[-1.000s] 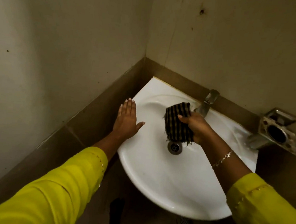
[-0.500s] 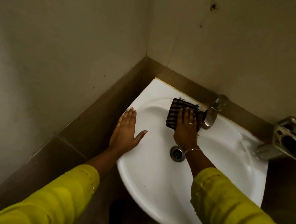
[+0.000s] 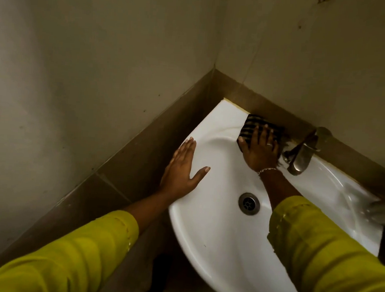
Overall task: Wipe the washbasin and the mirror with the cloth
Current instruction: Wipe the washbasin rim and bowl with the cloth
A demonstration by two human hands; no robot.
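In the corner: a white basin (image 3: 214,250) is fixed where two pale walls meet, and a metal tap (image 3: 300,158) stands on its back rim.
Cloth (image 3: 251,125): dark with pale stripes and folded small. It lies flat on the back rim just left of the tap, with its far edge up against the brown tile band (image 3: 140,156).
Right hand (image 3: 260,150): palm down on the cloth, just left of the tap. The fingers are straight and spread, pressing the cloth onto the rim rather than curling round it. The thumb lies along the cloth's left edge.
Left hand (image 3: 180,170): well left of the tap, flat on the basin's left rim. The fingers are straight and close together, pointing toward the corner, and the thumb is splayed out over the bowl. It holds nothing.
Drain (image 3: 249,204): a round metal grate at the bottom of the bowl, nearer me than the tap and a little to its left, just beside the right forearm.
Ring (image 3: 269,144): on one finger of the right hand.
Bracelet (image 3: 267,170): a thin chain at the right wrist, close beside the tap's spout.
Sleeves: yellow on both arms, the left sleeve (image 3: 76,256) and the right sleeve (image 3: 327,258), both stopping short of the wrists.
Right of the tap: a grey metal thing (image 3: 383,211) at the edge of view, too blurred to name.
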